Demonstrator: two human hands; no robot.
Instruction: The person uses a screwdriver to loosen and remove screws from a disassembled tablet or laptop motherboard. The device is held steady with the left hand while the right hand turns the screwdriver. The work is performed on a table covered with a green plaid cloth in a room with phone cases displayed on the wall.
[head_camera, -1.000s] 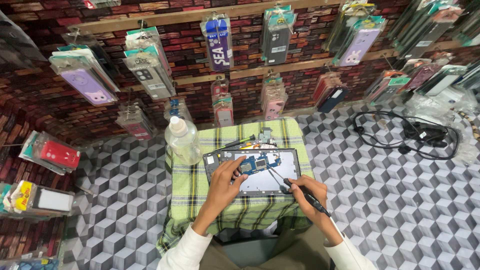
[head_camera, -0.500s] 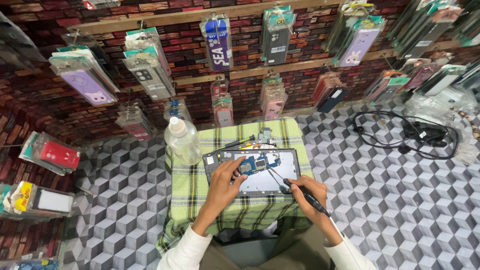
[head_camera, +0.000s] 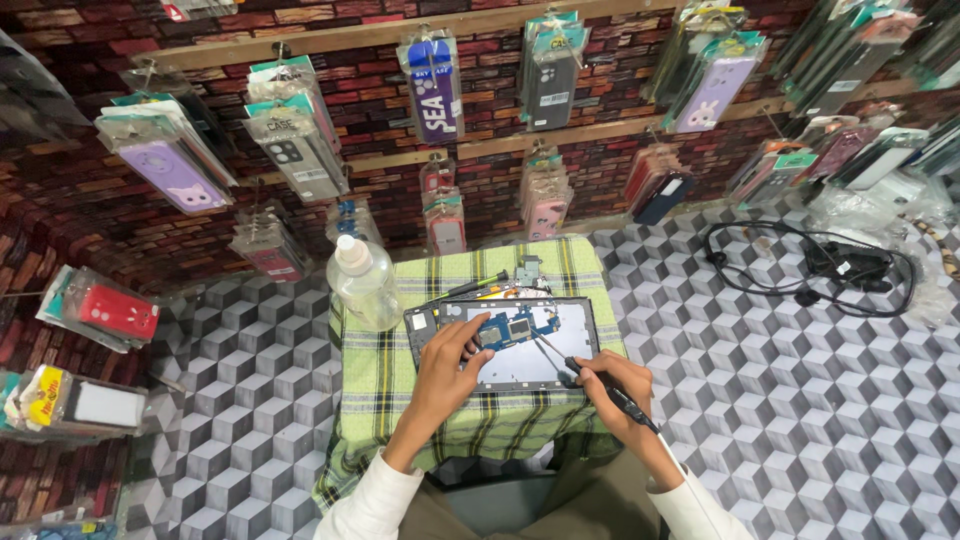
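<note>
The tablet (head_camera: 505, 343) lay flat and open on the checked cloth (head_camera: 400, 400) — back cover off, dark frame showing a pale grey inner plate. A blue circuit board (head_camera: 515, 327) sat across its upper middle. The screwdriver (head_camera: 590, 377) — thin metal shaft, black handle — slanted down-right, its tip near the board's right end.

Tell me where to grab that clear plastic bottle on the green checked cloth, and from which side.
Grip the clear bottle around its wide middle body, coming from its left, the open tiled side. It stands upright with a narrow white cap on top, and the opened tablet and the left hand crowd its right.
</note>
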